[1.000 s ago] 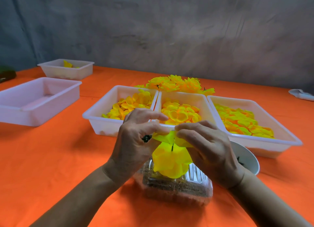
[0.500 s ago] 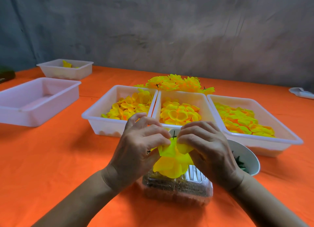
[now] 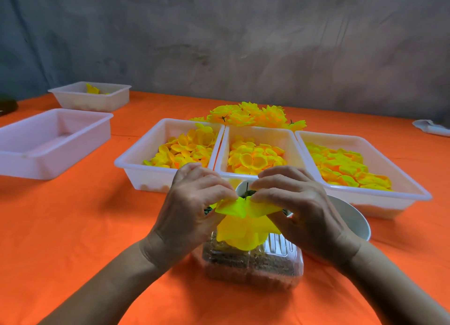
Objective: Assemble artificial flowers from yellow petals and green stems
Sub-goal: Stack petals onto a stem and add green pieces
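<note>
Yellow flower (image 3: 243, 223), half built, shows bright layered petals with a thin dark green stem (image 3: 247, 187) poking up through its top layer. Both hands pinch that top petal: the left hand (image 3: 192, 210) grips its left edge, the right hand (image 3: 299, 207) its right, fingertips almost meeting at the stem. Under the fingers sits 1 clear plastic box (image 3: 253, 263); just behind them 1 white bowl (image 3: 350, 215). Beyond stand 3 white trays of petals (image 3: 185, 149), then 1 pile of finished flowers (image 3: 250, 115). Far left are 2 more trays (image 3: 48, 142).
</note>
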Demonstrator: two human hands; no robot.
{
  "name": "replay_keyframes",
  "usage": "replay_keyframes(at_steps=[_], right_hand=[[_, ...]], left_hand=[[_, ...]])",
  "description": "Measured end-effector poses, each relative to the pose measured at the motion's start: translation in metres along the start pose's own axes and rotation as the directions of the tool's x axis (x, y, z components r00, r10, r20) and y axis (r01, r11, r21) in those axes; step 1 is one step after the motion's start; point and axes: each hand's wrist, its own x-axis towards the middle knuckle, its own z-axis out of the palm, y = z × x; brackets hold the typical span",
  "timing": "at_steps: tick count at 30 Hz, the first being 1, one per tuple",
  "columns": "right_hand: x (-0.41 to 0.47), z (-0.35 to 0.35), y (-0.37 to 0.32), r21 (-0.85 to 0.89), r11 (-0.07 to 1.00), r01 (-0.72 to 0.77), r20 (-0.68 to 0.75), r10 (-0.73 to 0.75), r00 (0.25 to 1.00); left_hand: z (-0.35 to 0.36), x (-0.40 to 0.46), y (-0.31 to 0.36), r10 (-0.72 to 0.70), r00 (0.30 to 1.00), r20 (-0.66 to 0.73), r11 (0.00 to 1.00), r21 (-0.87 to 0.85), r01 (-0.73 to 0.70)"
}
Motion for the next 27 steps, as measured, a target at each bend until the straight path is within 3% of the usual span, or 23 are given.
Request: replay_keyframes(at_steps=[10,16,27], right_hand=[[0.001,-0.013,0.003,0.043,0.999,-0.018,0.05,0.016,0.999],[0.002,-0.015,0.003,0.057,0.993,-0.106,0.126,0.098,0.987],[0.002,-0.009,0.007,0.122,0.968,-0.218,0.212,0.189,0.959]], left_hand=[[-0.002,-0.001,0.002,0.113,0.993,-0.046,0.989,0.096,-0.108],[-0.002,-0.002,0.005,0.212,0.977,-0.027,0.965,0.162,-0.205],[0.001,-0.007,0.009,0.248,0.969,-0.001,0.957,0.157,-0.245]])
